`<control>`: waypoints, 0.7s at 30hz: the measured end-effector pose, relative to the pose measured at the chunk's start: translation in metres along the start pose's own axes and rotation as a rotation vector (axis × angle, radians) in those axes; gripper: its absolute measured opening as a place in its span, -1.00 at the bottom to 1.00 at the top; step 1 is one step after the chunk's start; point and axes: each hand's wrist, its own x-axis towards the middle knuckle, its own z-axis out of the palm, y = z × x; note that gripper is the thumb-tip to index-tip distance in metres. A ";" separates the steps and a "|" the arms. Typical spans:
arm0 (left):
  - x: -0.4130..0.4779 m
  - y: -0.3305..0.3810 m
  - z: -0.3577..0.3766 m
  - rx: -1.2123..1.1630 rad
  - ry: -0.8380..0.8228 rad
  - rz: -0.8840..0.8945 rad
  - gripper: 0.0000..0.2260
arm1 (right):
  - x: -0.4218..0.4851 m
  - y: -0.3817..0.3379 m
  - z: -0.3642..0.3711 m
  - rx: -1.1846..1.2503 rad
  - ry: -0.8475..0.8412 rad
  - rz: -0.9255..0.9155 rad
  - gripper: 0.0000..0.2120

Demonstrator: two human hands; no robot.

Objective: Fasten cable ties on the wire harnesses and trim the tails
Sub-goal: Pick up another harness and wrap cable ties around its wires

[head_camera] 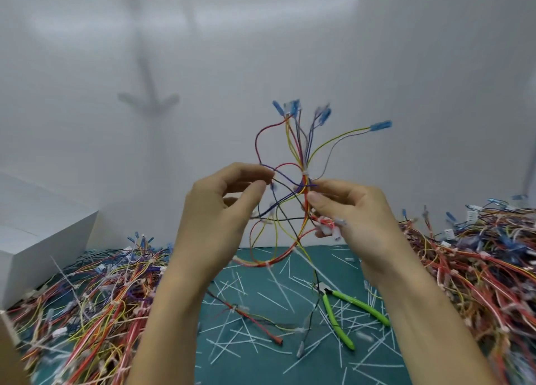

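- The multicoloured wire harness (303, 152) with blue terminal ends is held up in the air, above and beyond the green-handled cutters (339, 312), which lie untouched.
- The right hand (353, 210) pinches the bundled trunk between thumb and forefinger. Its lower fingers are curled round a white plastic connector (327, 228).
- The left hand (220, 210) has thumb and fingers curled together, apparently pinching loose strands to the side of the trunk. Blur makes the exact strand unclear.
- A thin white cable tie (305, 172) already cinches the trunk just above the right thumb.
- To do this well, I would comb the stray wires parallel into the trunk before adding another tie. The pinch should stay close to the tie point so that nothing slips or crosses.
- The cutters rest on a teal mat (261, 364) among scattered white trimmed tails (278, 280).
- A left heap of harnesses (87, 297) and a right heap of harnesses (478, 254) flank the cutters.
- A white box (43, 234) stands far left of the cutters, and a plain pale wall (406, 65) rises beyond them.
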 end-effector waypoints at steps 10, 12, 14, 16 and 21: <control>0.001 -0.005 0.007 -0.047 -0.095 -0.201 -0.84 | -0.005 -0.003 0.003 -0.109 -0.194 -0.105 -0.75; 0.000 -0.003 0.011 -0.088 -0.133 -0.228 -0.78 | -0.005 -0.004 0.006 -0.118 -0.223 -0.140 -0.75; -0.001 -0.001 0.015 -0.176 -0.136 -0.220 -0.82 | -0.005 -0.005 0.008 -0.101 -0.230 -0.162 -0.73; -0.002 0.001 0.016 -0.286 -0.123 -0.201 -0.86 | -0.005 -0.006 0.008 -0.081 -0.229 -0.170 -0.74; -0.002 0.002 0.018 -0.324 -0.044 -0.141 -0.93 | -0.005 -0.004 0.007 -0.088 -0.197 -0.122 -0.81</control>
